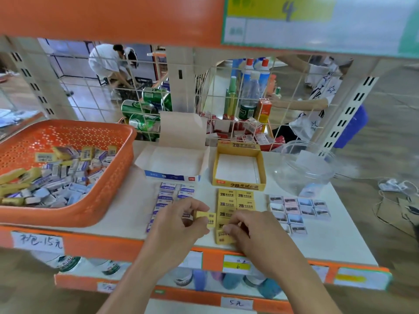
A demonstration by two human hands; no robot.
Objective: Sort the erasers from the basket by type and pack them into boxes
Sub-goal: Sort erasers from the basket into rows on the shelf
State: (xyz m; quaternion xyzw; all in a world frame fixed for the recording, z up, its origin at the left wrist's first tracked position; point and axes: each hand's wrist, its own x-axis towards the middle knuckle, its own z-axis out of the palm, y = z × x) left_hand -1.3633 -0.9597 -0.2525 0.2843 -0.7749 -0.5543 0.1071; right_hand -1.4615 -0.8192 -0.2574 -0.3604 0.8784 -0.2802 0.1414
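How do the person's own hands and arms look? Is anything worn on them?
The left hand and right hand are bare: no gloves, rings, watch or bracelet show. Both forearms are uncovered down to the picture's edge; no sleeve is in view.

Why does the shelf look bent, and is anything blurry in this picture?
Head view: the wide-angle lens bows the orange shelf edge; the left hand pinching a yellow eraser and the right hand gripping the nearest row eraser look soft; corners smear.

Bright even light, soft overall blur, wide-angle bending at edges, perhaps daylight
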